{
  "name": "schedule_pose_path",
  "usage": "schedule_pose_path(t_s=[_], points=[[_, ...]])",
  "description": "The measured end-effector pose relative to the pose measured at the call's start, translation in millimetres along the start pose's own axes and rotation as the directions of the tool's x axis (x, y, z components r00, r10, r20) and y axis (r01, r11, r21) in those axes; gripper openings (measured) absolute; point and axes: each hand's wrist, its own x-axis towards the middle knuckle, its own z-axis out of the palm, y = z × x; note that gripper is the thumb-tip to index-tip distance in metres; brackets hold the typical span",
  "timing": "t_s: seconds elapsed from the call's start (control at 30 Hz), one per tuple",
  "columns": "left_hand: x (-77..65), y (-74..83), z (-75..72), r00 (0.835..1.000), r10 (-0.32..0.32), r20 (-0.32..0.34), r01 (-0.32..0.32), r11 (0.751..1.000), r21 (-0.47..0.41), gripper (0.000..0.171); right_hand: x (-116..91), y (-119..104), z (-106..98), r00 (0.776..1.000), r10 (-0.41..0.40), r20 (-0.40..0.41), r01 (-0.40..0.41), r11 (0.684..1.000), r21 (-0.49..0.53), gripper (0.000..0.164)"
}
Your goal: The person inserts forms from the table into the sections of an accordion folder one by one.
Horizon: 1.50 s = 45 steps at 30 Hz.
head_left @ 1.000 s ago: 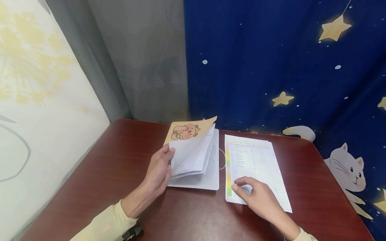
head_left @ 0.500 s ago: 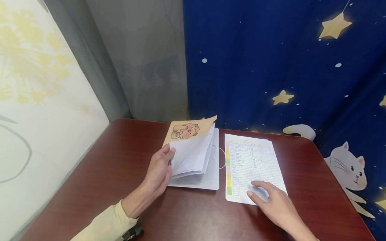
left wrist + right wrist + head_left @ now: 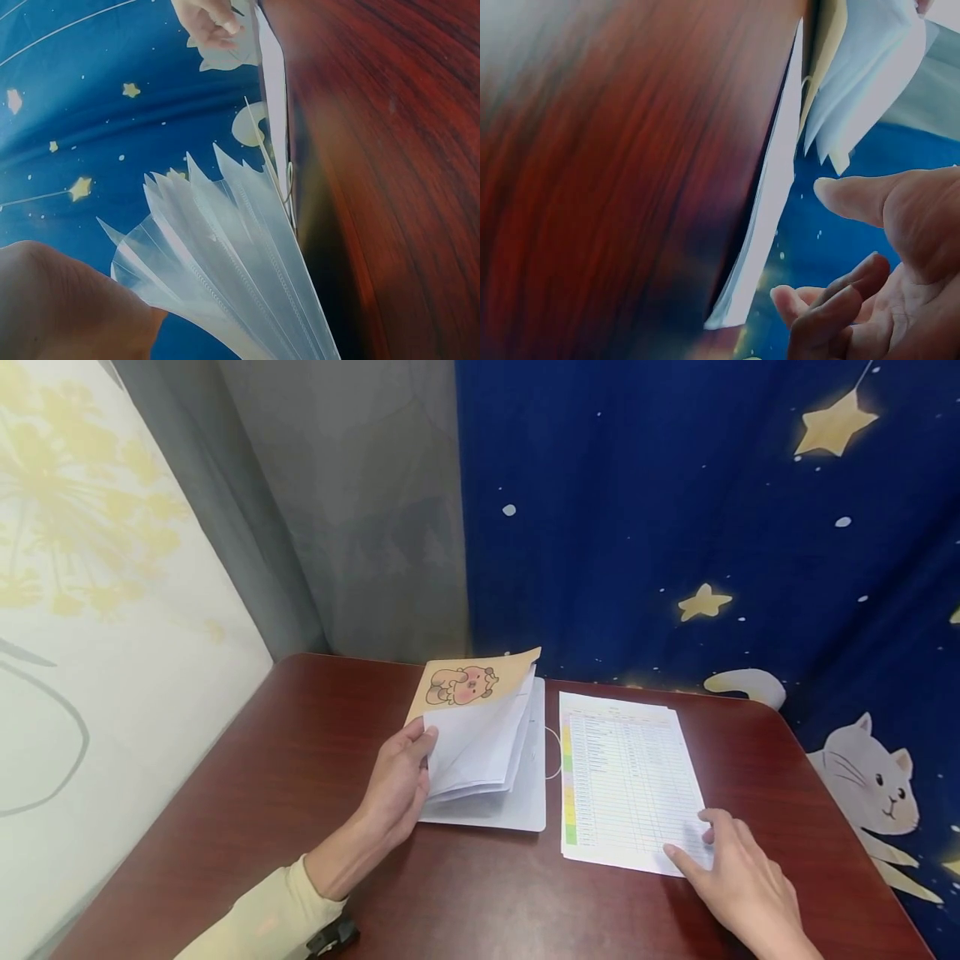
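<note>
My left hand [image 3: 390, 785] grips the cover and front leaves of a folder [image 3: 480, 747], holding them lifted at the left side. The yellow cover [image 3: 461, 683] bears a pig cartoon and curls back at its far right. Clear plastic sleeves [image 3: 217, 255] fan apart in the left wrist view. A stack of printed table sheets [image 3: 630, 777], with coloured cells down its left edge, lies right of the folder. At its lower right corner is my right hand [image 3: 750, 877], thumb and fingers spread with nothing between them. The right wrist view shows that hand apart from the sheets.
The dark red wooden table [image 3: 510, 893] bears everything. A thin white elastic loop [image 3: 553, 753] sticks out from the folder towards the sheets. Blue star-patterned and grey curtains hang behind the far edge. A black object [image 3: 332, 937] sits under the left sleeve.
My right hand has moved right across the printed sheets, from their lower left to their lower right corner, and its fingers have spread. The left hand and folder have hardly moved.
</note>
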Motion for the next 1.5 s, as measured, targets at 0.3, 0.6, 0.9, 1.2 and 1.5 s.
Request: schedule_pose_path(t_s=[0.3, 0.6, 0.9, 1.2, 1.5], points=[[-0.9, 1.3, -0.1, 1.0, -0.004, -0.025, 0.004, 1.0, -0.002, 0.05, 8, 16, -4, 1.0, 0.024, -0.014, -0.025, 0.998, -0.064, 0.085], [0.1, 1.9, 1.8, 1.0, 0.002, -0.017, -0.002, 1.0, -0.002, 0.048, 16, 22, -5, 1.0, 0.023, 0.006, -0.022, 0.993, -0.115, 0.088], [0.4, 3.0, 1.9, 1.0, 0.005, -0.02, -0.005, 1.0, 0.002, 0.05, 19, 23, -5, 0.999, 0.038, 0.024, -0.035, 0.992, -0.118, 0.083], [-0.1, 3.7, 2.0, 1.0, 0.01, -0.019, -0.01, 1.0, 0.001, 0.051, 22, 23, -8, 0.995, 0.066, 0.07, -0.06, 0.994, -0.092, 0.093], [-1.1, 5.3, 2.6, 1.0, 0.012, -0.024, -0.012, 1.0, 0.0, 0.05, 28, 33, -9, 0.99, 0.062, 0.124, -0.059, 0.998, -0.029, 0.098]])
